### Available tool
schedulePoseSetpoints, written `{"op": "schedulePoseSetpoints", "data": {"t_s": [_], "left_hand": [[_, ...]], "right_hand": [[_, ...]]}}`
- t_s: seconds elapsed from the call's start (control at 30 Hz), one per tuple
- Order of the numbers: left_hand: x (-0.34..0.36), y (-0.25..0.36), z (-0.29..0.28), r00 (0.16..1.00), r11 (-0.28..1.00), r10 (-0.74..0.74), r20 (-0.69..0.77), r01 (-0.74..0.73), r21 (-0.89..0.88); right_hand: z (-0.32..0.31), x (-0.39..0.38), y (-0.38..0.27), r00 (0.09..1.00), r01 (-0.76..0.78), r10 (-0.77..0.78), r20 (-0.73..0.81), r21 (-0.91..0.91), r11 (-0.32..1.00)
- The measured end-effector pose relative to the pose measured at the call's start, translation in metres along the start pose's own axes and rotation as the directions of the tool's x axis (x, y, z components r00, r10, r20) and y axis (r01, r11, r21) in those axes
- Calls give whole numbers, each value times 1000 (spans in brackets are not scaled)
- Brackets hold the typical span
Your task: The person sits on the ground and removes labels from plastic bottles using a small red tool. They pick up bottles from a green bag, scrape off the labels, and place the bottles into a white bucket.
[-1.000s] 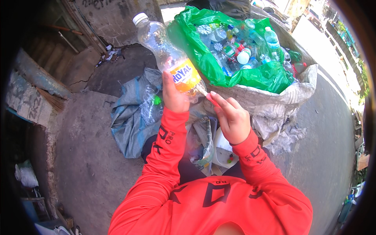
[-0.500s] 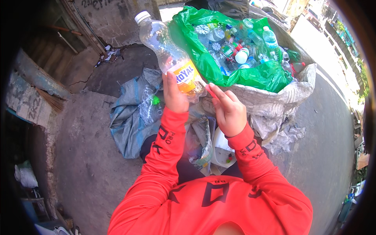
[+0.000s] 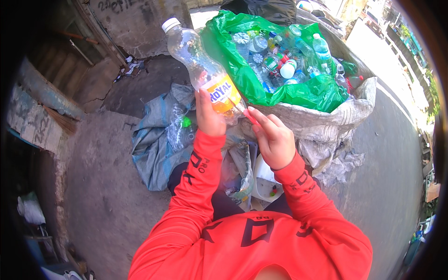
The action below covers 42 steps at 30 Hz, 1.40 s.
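Note:
My left hand (image 3: 208, 114) grips a large clear plastic bottle (image 3: 186, 51) with a white cap and an orange label, tilted with its cap toward the upper left. My right hand (image 3: 270, 137) is closed on a small red thin object (image 3: 250, 116), perhaps a tool's handle, held against the bottle's lower end; its tip is unclear. Behind the bottle, a green plastic bag (image 3: 310, 95) full of several bottles sits inside a whitish sack (image 3: 322, 119).
A grey-blue sack (image 3: 151, 158) with clear plastic and a green cap lies below the bottle. A white container (image 3: 263, 179) stands between my legs. A concrete wall (image 3: 144, 23) and doorway are at upper left; a sunlit roadway (image 3: 378, 51) runs along the right.
The bottle has shifted slightly right and down. My right hand and the red object moved a little up and left, then slightly back down, staying at the bottle's lower end.

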<state>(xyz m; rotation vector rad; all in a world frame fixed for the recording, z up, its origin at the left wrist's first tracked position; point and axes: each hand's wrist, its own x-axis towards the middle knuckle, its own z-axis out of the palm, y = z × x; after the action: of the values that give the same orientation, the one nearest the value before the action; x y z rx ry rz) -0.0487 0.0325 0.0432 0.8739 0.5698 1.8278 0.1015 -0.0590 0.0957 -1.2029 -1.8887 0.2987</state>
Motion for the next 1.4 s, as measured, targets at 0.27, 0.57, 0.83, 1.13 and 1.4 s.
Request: {"op": "schedulePoseSetpoints", "data": {"t_s": [0.27, 0.57, 0.83, 1.13, 1.4], "left_hand": [[-6, 0, 7, 988, 989, 150, 24, -149, -5], [-11, 18, 6, 954, 989, -21, 299, 64, -134], [-4, 33, 6, 857, 898, 33, 514, 200, -391], [4, 23, -14, 940, 986, -112, 323, 144, -78], [1, 24, 2, 963, 998, 20, 270, -36, 52]], "right_hand": [[11, 3, 1, 996, -42, 53, -65, 164, 986], [4, 17, 21, 1000, -16, 23, -15, 355, 935], [8, 22, 54, 826, -556, 248, 506, 658, 508], [-30, 16, 80, 867, -489, 272, 416, 611, 623], [-24, 23, 29, 965, -243, 163, 207, 456, 856]]}}
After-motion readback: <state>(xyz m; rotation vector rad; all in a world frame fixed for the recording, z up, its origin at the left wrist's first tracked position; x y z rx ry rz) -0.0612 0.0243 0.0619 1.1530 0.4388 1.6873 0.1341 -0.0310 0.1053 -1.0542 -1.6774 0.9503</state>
